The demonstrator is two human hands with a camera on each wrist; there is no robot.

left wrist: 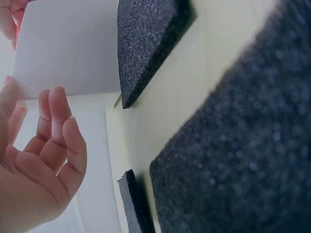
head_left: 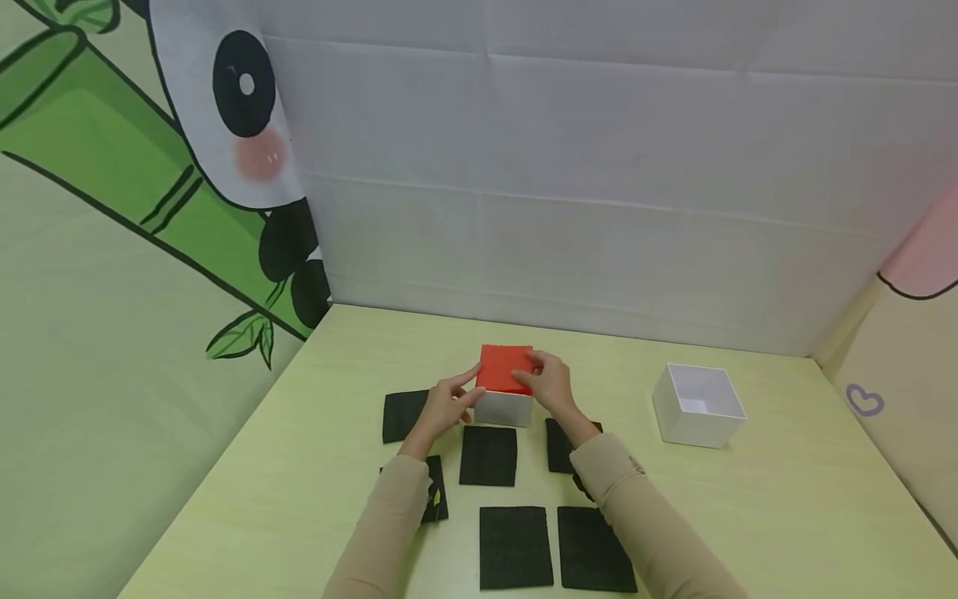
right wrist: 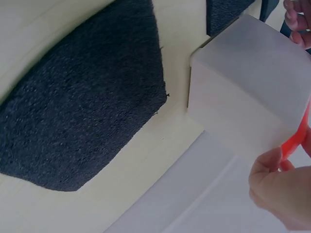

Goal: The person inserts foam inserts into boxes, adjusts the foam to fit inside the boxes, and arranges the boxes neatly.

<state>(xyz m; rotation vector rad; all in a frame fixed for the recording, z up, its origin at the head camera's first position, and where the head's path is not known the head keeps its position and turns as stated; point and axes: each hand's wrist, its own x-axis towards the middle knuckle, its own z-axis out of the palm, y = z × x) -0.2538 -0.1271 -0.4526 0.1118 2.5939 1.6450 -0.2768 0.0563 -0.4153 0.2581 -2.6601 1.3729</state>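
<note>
On the white box [head_left: 504, 407], both hands hold the red lid [head_left: 506, 368].

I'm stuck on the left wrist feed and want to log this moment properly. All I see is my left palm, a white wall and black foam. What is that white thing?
Observer: It's a white box with a red sheet lying across its top.
Operator: Who's holding the red sheet?
Observer: The right hand pinches its right edge; the right wrist view shows the thin red edge between the fingers.
Operator: And my left hand?
Observer: The left hand is at the sheet's left edge with fingers extended, no closed grip.
Operator: Any other box around?
Observer: Yes, an open white box stands on the table, to the right, apart from the black foam pads.
</note>
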